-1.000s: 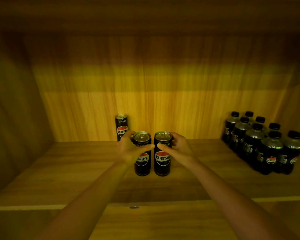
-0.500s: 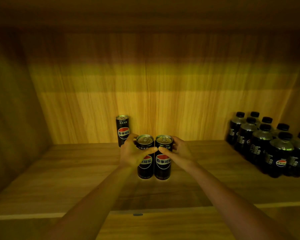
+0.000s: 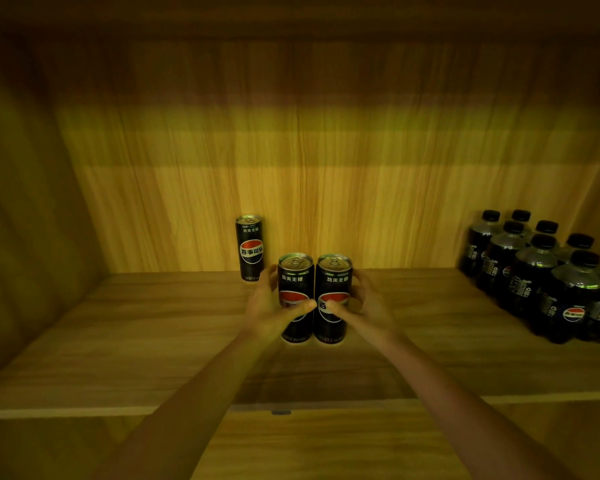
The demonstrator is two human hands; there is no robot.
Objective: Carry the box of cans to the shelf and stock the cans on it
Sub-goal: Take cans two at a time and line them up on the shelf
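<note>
Each hand was wrapped around one can. The left hand (image 3: pixel 269 306) gripped the left can (image 3: pixel 296 294) from its outer side, thumb across the label, and the right hand (image 3: pixel 364 304) gripped the right can (image 3: pixel 333 296) the same way, so the two cans stood upright, pressed side by side between the palms. Both appeared to rest on, or sit just above, the shelf (image 3: pixel 153 327); contact underneath could not be confirmed. A third can (image 3: pixel 250 247) stood upright beyond the left hand, against the back panel (image 3: pixel 326 185). A cluster of bottles (image 3: pixel 541 278) stood well off to the outer side of the right hand.

The step in hand looked like setting this pair in place. Done well, it would mean sliding the cans flat, bases on the board, toward the back panel, keeping them upright and together. The left-hand can should land just beside the third one without knocking it. Slim tall cans tip easily, so the fingers should let go only once both bases sit flat, then withdraw straight back.
</note>
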